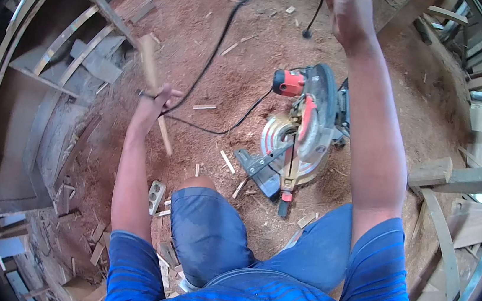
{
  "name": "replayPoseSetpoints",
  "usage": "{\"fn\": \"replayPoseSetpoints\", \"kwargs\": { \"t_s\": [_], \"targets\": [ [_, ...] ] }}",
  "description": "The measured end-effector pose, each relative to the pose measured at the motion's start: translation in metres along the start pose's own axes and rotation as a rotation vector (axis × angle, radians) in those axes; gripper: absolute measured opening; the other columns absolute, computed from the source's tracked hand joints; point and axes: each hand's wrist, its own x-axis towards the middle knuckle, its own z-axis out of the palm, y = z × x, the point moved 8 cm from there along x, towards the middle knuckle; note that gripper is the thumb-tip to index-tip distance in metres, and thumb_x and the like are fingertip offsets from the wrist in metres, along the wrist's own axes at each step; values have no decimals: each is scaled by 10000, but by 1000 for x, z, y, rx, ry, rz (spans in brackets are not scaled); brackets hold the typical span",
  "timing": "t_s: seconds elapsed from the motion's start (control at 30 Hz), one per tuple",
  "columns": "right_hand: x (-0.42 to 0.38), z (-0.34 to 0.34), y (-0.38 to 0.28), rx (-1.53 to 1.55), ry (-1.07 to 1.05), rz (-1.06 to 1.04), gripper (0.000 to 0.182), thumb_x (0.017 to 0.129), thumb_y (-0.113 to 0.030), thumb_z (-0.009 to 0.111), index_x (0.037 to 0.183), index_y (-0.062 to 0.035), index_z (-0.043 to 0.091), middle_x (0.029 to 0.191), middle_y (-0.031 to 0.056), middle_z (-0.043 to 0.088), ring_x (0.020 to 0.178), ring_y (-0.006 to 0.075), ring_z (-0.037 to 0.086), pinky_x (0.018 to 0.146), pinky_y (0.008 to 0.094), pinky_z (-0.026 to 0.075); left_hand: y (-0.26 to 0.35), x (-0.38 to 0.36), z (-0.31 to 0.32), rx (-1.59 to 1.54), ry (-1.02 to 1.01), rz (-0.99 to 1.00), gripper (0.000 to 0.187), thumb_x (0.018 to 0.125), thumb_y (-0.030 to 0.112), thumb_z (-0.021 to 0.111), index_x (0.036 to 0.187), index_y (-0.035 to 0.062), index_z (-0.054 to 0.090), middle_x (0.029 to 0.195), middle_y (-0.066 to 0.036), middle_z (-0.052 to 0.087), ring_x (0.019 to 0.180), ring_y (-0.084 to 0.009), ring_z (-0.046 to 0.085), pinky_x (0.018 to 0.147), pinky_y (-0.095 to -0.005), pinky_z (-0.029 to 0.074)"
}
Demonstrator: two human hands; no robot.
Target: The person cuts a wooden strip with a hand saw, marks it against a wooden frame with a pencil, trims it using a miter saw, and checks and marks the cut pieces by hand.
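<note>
Left hand (162, 100) curled round black cord (224, 37); wooden strip (148, 65) crosses there, grip unclear. Right hand (346, 11) at 2 o'clock, fingers cropped, hold can't be told. Mitre saw (314, 114) at left's 3. Likely cord handling; next move needs slack clear of saw.

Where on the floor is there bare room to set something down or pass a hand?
The clearest floor lies between the right forearm and the wood block at the right edge. Another patch, with a few scraps, lies between the raised black cord and the saw. Offcuts crowd the floor around the socket strip.
</note>
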Motion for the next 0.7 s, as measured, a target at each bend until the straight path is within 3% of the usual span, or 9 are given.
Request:
{"fn": "replayPoseSetpoints", "kwargs": {
  "t_s": [0.07, 0.17, 0.3, 0.4, 0.5, 0.53, 0.63, 0.67, 0.7],
  "targets": [
    [-12, 29, -10, 360, -56, 71, 228, 995, -155, 680, 1147, 12, 714, 968, 48, 733, 932, 136, 679, 808, 301, 560, -21, 10, 10, 105, -125, -232, 376, 1024, 406, 704, 927, 48, 760, 700, 30, 625, 597, -81, 514, 578, -261, 407],
    [-32, 65, -23, 278, -34, 173, 234, 1021, -123, 670, 1221, -3, 693, 990, 55, 722, 919, 117, 671, 769, 256, 548, -70, 30, 41, 384, -233, -240, 410, 975, 449, 755, 984, 41, 791, 723, 9, 663, 618, -96, 574, 579, -287, 456],
    [-66, 95, -45, 117, -124, 82, 281, 1042, -58, 621, 1322, -44, 638, 984, 35, 687, 805, 87, 624, 705, 231, 520, -101, 15, 95, 600, -357, -289, 329, 954, 368, 787, 956, 38, 781, 743, -47, 707, 627, -134, 645, 572, -334, 507],
    [-91, 103, -44, 49, -185, 189, 380, 1052, 12, 552, 1420, -80, 565, 998, 59, 662, 748, 83, 572, 661, 246, 508, -174, 13, 134, 369, -456, -343, 299, 934, 305, 813, 1006, 18, 769, 770, -77, 733, 610, -170, 664, 568, -375, 532],
    [-108, 110, -46, 168, -224, 185, 403, 1050, 56, 504, 1429, -75, 552, 1028, 82, 662, 758, 93, 578, 667, 246, 511, -217, 10, 170, 588, -520, -160, 275, 929, 237, 814, 1049, -2, 748, 779, -76, 736, 593, -183, 661, 562, -375, 541],
    [-113, 113, -44, 215, -254, 162, 435, 1047, 87, 462, 1441, -81, 537, 1032, 89, 667, 763, 101, 588, 676, 245, 516, -218, 1, 175, 627, -604, -215, 327, 881, 267, 778, 1053, -8, 743, 841, -190, 764, 712, -309, 746, 734, -450, 606],
    [-129, 127, -41, 292, -321, 154, 472, 1035, 111, 461, 1462, -85, 508, 1065, 98, 665, 788, 104, 607, 685, 242, 522, -202, -15, 180, 448, -555, -177, 301, 872, 265, 780, 1006, -1, 736, 823, -194, 761, 740, -291, 750, 718, -428, 610],
    [-136, 131, -54, 295, -242, 135, 354, 1083, 29, 420, 1351, -87, 620, 1015, 90, 704, 783, 85, 610, 689, 241, 526, -251, 5, 189, 459, -591, -82, 233, 891, 199, 772, 1011, 7, 719, 826, -161, 758, 742, -234, 744, 626, -384, 606],
    [-144, 138, -59, 303, -272, 143, 316, 1075, -15, 476, 1361, -62, 603, 992, 88, 716, 773, 93, 621, 691, 253, 537, -242, -1, 187, 369, -581, -120, 229, 901, 185, 768, 1045, 17, 709, 845, -150, 760, 738, -217, 740, 616, -362, 605]
  ]
}}
